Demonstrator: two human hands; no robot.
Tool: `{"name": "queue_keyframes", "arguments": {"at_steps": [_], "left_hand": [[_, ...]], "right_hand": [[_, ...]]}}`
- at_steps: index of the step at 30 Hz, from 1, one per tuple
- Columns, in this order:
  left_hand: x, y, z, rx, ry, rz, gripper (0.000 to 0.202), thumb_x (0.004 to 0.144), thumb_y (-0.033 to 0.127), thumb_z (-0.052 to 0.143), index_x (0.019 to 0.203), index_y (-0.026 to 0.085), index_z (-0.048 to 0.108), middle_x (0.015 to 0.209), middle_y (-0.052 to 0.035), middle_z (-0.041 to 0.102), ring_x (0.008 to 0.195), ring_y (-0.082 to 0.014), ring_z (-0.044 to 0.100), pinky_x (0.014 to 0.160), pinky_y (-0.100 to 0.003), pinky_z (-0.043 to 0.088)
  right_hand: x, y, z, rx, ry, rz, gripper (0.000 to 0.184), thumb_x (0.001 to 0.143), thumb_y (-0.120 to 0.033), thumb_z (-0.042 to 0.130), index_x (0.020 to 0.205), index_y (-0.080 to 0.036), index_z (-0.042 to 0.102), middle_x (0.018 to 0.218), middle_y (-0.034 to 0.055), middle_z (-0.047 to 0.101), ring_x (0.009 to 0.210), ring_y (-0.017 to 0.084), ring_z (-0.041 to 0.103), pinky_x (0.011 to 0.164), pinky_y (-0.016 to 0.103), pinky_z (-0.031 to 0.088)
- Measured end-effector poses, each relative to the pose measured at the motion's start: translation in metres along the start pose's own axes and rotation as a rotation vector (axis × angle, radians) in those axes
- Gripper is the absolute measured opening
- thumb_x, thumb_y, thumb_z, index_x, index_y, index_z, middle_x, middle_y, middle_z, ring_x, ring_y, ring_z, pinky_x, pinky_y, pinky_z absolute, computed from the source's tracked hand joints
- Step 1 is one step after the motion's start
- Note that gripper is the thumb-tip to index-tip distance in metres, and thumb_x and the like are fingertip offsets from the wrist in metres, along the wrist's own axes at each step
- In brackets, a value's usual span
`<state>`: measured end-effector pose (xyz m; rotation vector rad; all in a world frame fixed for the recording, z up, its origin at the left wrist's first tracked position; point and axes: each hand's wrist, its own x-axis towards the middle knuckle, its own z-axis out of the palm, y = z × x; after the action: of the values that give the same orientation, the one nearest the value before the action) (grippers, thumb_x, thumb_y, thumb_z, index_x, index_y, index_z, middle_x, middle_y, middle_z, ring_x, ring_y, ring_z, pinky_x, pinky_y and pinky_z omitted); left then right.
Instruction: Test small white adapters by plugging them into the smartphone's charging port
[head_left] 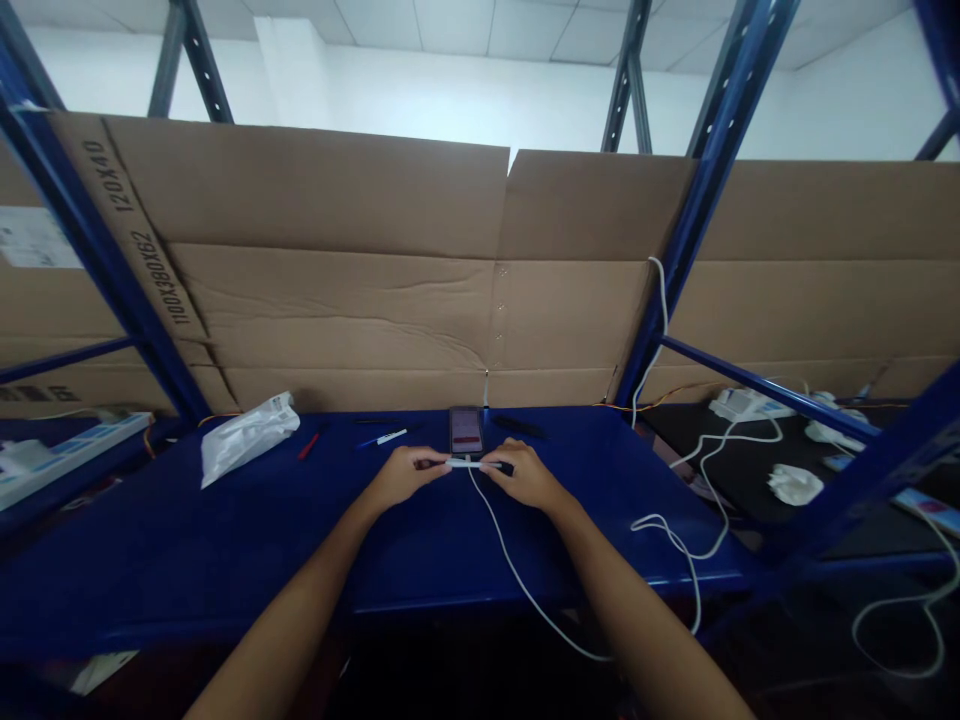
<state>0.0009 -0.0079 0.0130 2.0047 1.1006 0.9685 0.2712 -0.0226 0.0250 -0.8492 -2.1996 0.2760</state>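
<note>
Both hands pinch a thin, flat white device [472, 463] from its two ends, above the blue shelf top. It is seen edge-on, so I cannot make out its exact kind. My left hand [405, 474] has its thumb and fingers closed on the left end. On the right end, my right hand [525, 472] grips in the same way. A white cable [504, 545] runs from the middle of the device down past the shelf's front edge. Just behind it is a phone [466, 430] with its screen towards me.
A white plastic bag [251, 435] and a red pen [308, 446] lie left. Behind my left hand are a blue-and-white pen [391, 436] and dark pens. Cardboard [337, 270] walls the back. A loose white cable [694, 552] hangs over the right edge, near a blue upright [679, 250].
</note>
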Motion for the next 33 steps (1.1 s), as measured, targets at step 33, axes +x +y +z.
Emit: {"name": "queue_keyframes", "arguments": {"at_steps": [33], "left_hand": [[0.015, -0.004, 0.032, 0.328, -0.045, 0.060, 0.019, 0.085, 0.041, 0.069, 0.086, 0.026, 0.081, 0.091, -0.0042, 0.071, 0.089, -0.0208, 0.063, 0.085, -0.032, 0.046]], "right_hand": [[-0.001, 0.015, 0.007, -0.144, -0.135, 0.306, 0.011, 0.088, -0.023, 0.068, 0.091, -0.025, 0.077, 0.100, 0.0053, 0.061, 0.099, 0.021, 0.053, 0.097, 0.040, 0.034]]}}
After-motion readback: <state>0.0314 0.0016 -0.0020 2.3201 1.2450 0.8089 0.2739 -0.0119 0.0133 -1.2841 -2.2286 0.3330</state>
